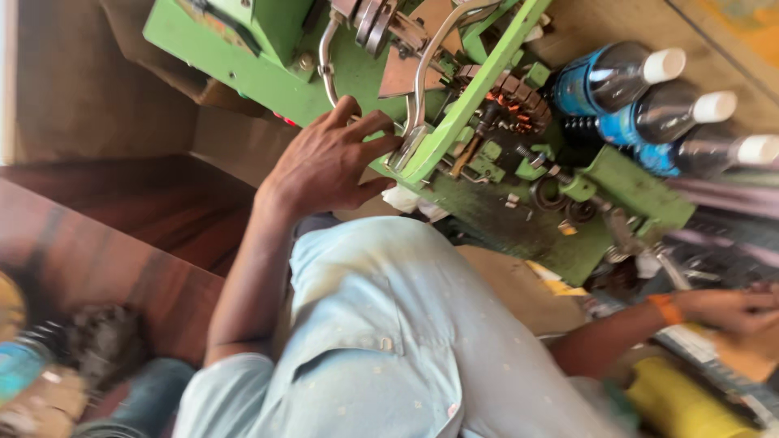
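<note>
My left hand [329, 162] reaches up to a green metal winding machine [268, 77]. Its fingers lie over the edge of the base plate and its thumb is under it, beside the lower end of a curved silver handle [418, 97]. A stator with copper wire coils [513, 101] sits on the machine to the right of the handle. My right hand [730, 310], with an orange band at the wrist, stretches far right over blurred dark parts; what it holds is unclear. My light blue shirt [389, 341] fills the lower middle.
Three dark bottles [641, 97] with white caps and blue labels lie at the upper right. A yellow roll [682, 404] is at the bottom right. A dark wooden surface [105, 259] spreads on the left, with blurred clutter [49, 373] at the bottom left.
</note>
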